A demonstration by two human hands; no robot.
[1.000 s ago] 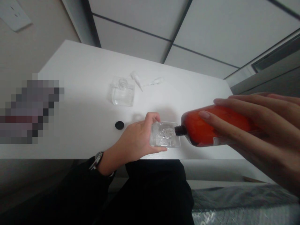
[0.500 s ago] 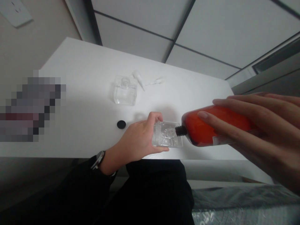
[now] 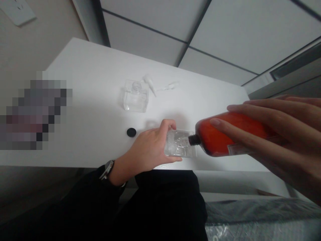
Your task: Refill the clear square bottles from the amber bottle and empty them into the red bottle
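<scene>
My left hand is closed around the sides of a clear square bottle near the table's front edge. Over that bottle's mouth, my right hand grips an amber-orange bottle, tipped on its side with its dark threaded neck pointing left. Whether liquid is running out is too blurred to tell. Left of my left hand lies a round black cap. Farther back stands a second clear square bottle with an uncovered neck. A white pump head lies beside it, its clear tube reaching right.
All of this rests on a white table. A pixelated dark object covers its left end. White panels with dark seams rise behind. Clear plastic-wrapped material lies below the front edge at right.
The view has shifted slightly, moving the table items a little to the right in the picture. Both hands keep their holds, and the amber bottle stays tipped over the clear one.
</scene>
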